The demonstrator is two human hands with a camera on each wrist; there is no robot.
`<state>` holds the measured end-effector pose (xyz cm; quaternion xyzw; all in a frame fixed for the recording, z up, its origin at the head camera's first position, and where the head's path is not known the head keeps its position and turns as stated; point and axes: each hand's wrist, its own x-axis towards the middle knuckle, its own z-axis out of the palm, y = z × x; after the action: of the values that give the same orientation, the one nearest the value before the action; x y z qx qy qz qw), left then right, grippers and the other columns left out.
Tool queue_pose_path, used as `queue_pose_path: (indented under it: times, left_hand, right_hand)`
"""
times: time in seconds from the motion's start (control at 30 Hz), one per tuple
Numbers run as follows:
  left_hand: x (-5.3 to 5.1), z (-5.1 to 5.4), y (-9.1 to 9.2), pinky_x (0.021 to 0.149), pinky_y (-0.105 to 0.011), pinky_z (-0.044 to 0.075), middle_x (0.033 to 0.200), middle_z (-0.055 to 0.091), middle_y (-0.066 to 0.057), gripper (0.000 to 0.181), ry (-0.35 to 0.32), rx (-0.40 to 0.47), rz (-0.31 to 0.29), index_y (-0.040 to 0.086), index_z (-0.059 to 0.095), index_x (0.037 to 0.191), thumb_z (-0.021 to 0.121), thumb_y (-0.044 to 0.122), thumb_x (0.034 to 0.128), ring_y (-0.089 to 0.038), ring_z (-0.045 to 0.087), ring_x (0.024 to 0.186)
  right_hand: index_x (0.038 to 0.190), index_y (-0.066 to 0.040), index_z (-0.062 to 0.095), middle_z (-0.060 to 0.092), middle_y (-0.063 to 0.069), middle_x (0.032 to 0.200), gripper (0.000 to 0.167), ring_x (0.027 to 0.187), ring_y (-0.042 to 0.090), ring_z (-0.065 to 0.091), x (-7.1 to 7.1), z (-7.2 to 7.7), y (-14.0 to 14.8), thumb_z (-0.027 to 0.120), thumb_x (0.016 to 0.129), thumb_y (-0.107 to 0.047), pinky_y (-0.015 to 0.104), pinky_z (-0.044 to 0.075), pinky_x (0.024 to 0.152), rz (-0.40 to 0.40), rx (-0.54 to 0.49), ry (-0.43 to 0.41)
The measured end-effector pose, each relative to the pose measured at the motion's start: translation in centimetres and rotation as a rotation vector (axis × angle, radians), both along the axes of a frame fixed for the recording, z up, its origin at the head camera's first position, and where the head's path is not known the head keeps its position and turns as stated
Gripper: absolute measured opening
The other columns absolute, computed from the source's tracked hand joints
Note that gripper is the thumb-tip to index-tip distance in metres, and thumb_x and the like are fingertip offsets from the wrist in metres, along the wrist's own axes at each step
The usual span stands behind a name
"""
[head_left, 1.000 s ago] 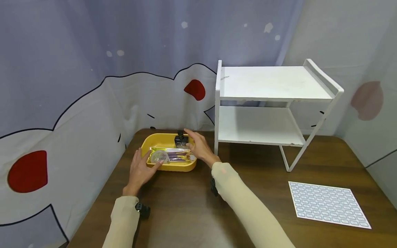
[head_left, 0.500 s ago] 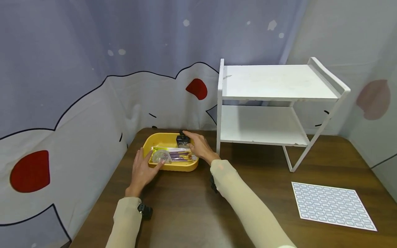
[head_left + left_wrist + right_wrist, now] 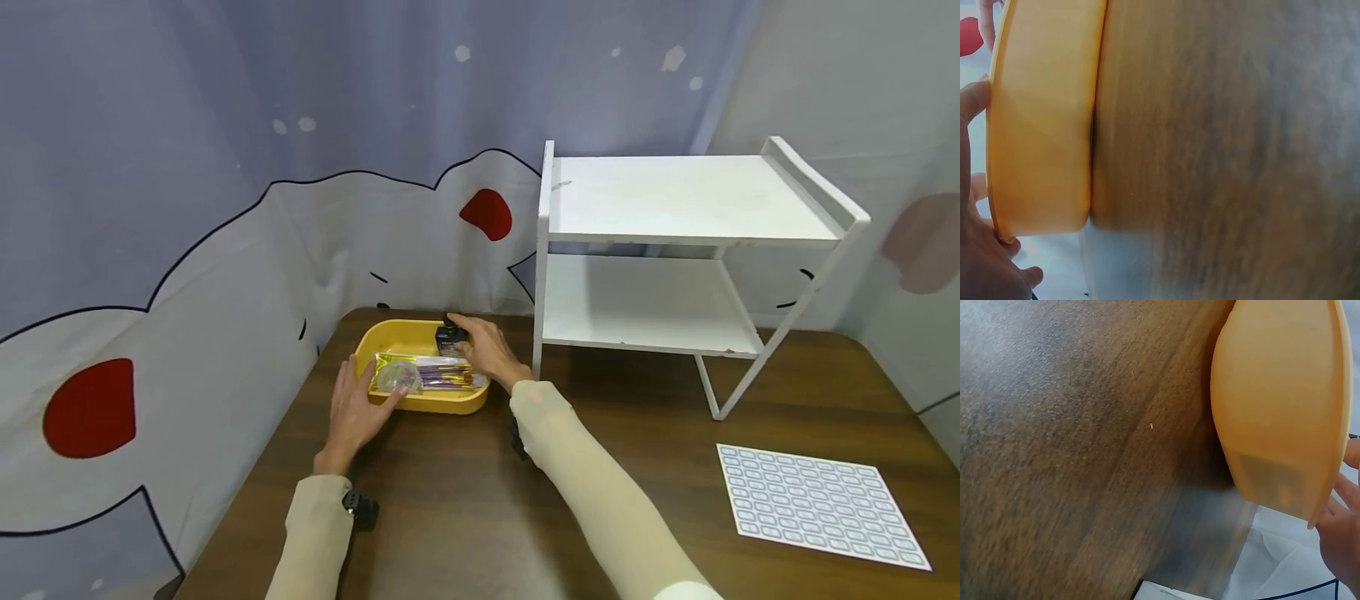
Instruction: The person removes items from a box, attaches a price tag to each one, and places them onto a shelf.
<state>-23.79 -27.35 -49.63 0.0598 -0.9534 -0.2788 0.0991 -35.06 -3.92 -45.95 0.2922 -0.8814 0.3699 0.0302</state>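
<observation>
Printed cloth (image 3: 225, 75), lavender above and white below with red shapes and black lines, hangs behind and to the left of a brown wooden table (image 3: 450, 517). From the head view, a yellow tray (image 3: 442, 405) sits at the far left of the table, near the cloth. Along its near side lies a packet (image 3: 453, 379) of thin purple and gold pieces, with a clear round thing (image 3: 397, 377) over its left part; a dark bottle (image 3: 447, 337) is at the far right inside. Left hand (image 3: 356, 408) is spread round the near left corner, fingers along the left end, thumb reaching over the near rim beside the round thing. Right hand (image 3: 489, 350) is at the right end, its forefinger touching the bottle's top; I cannot tell whether it pinches the bottle. Right of the tray stands a white two-tier shelf (image 3: 667, 196), and a sheet (image 3: 821, 504) of outlined shapes lies near right.

Left wrist view: the tray's smooth wall rests on the table, the left thumb on its rim and fingertips showing past the corner.

Right wrist view: the opposite part of the wall, with right fingers close by the rim, partly out of frame.
</observation>
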Motion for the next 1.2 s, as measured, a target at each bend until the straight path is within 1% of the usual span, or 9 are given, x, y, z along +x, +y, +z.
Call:
queue_pose_path:
  times: [0.07,0.2,0.3,0.43,0.73,0.97,1.07,1.2]
  left_hand:
    - [0.0,0.0,0.1,0.122,-0.062,0.01,0.166,0.006,-0.026,0.087,0.003,0.002,0.003,0.005,0.034,0.155,0.065,0.053,0.0893,-0.044,0.005,0.154]
    - [0.1,-0.1,0.1,0.122,-0.063,0.011,0.166,0.008,-0.026,0.087,0.015,0.002,0.005,0.005,0.034,0.155,0.065,0.053,0.0894,-0.044,0.006,0.154]
    - [0.1,-0.1,0.2,0.122,-0.062,0.011,0.165,0.01,-0.027,0.086,0.026,0.003,0.006,0.004,0.036,0.154,0.065,0.052,0.0893,-0.045,0.007,0.154]
    - [0.0,-0.1,0.2,0.122,-0.062,0.011,0.166,0.01,-0.026,0.084,0.029,0.005,0.007,0.004,0.038,0.153,0.066,0.052,0.0892,-0.044,0.006,0.154]
    - [0.1,0.0,0.1,0.123,-0.061,0.009,0.166,0.007,-0.025,0.089,0.003,-0.003,0.008,0.006,0.029,0.157,0.065,0.052,0.0898,-0.043,0.004,0.154]
    - [0.0,0.0,0.0,0.123,-0.062,0.01,0.166,0.008,-0.025,0.09,0.012,-0.002,0.009,0.007,0.027,0.157,0.066,0.051,0.0893,-0.044,0.005,0.154]
    - [0.0,0.0,0.0,0.123,-0.061,0.01,0.166,0.009,-0.025,0.089,0.011,-0.001,0.012,0.008,0.028,0.157,0.066,0.052,0.0892,-0.043,0.006,0.154]
    - [0.0,0.0,0.0,0.123,-0.061,0.01,0.167,0.007,-0.024,0.091,-0.009,0.001,0.018,0.008,0.026,0.158,0.065,0.053,0.0893,-0.043,0.005,0.154]
  right_hand:
    - [0.151,-0.018,0.045,0.051,0.01,0.151,0.057,0.137,0.03,0.051,0.0,-0.1,-0.1,0.06,0.098,-0.005,0.044,0.045,0.111,-0.001,0.009,0.013]
    - [0.151,-0.018,0.045,0.054,0.011,0.148,0.057,0.121,0.031,0.062,-0.1,-0.3,-0.2,0.06,0.098,-0.004,0.043,0.051,0.103,0.002,0.033,0.052]
    - [0.149,-0.017,0.046,0.06,0.014,0.141,0.056,0.113,0.031,0.066,-0.3,-0.5,-0.1,0.061,0.097,-0.003,0.044,0.053,0.099,0.0,0.056,0.1]
    - [0.148,-0.017,0.046,0.065,0.015,0.133,0.055,0.115,0.031,0.065,-0.5,-0.6,-0.1,0.061,0.097,-0.004,0.044,0.053,0.1,-0.006,0.092,0.143]
    - [0.147,-0.02,0.043,0.067,0.015,0.123,0.057,0.108,0.03,0.066,-0.6,-0.7,-0.3,0.061,0.096,-0.001,0.042,0.056,0.092,0.003,0.125,0.158]
    - [0.149,-0.023,0.038,0.065,0.015,0.121,0.061,0.107,0.03,0.065,-0.9,-0.6,-0.6,0.061,0.096,-0.003,0.043,0.056,0.091,-0.003,0.184,0.133]
    - [0.149,-0.023,0.039,0.065,0.015,0.119,0.061,0.104,0.03,0.066,-0.9,-0.6,-0.7,0.062,0.096,-0.003,0.043,0.056,0.088,-0.003,0.181,0.139]
    - [0.147,-0.021,0.04,0.068,0.016,0.113,0.059,0.098,0.03,0.067,-1.0,-0.6,-0.6,0.062,0.095,-0.001,0.042,0.057,0.083,0.001,0.177,0.178]
